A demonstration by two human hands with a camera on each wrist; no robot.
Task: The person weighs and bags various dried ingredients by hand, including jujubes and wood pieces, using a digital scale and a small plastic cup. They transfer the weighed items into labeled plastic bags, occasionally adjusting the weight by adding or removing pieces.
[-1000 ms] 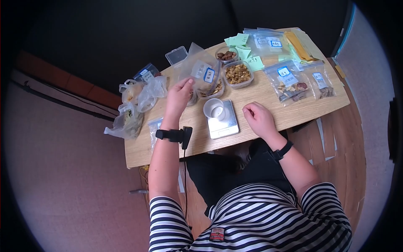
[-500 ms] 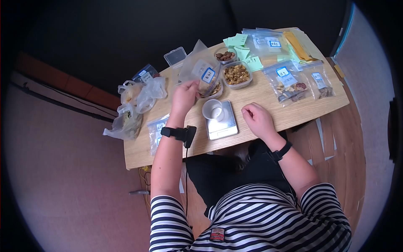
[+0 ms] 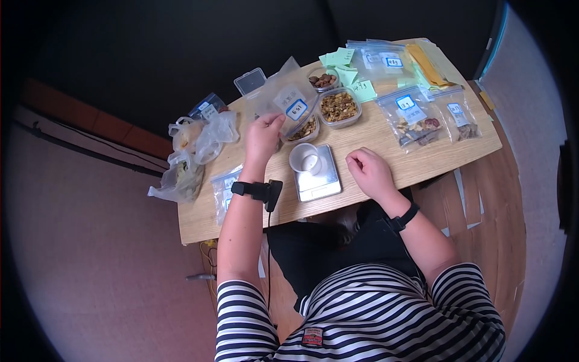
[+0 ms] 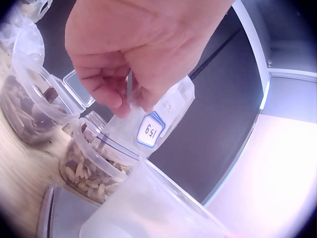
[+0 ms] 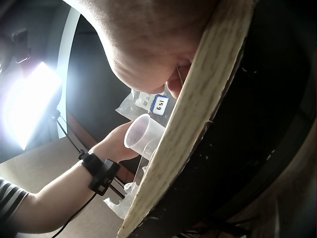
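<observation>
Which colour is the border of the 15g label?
The label is blue-edged, clearest in the left wrist view.

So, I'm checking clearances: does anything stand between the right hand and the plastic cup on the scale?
Nothing visible does: between the right hand and the plastic cup lie only bare tabletop and the flat scale.

15g bag (image 3: 271,96) looks smooth, translucent plastic; cup (image 3: 304,158), smooth plastic; scale top (image 3: 325,181), glossy metal; counter (image 3: 375,128), matt wood grain; notes (image 3: 363,91), matt paper.
</observation>
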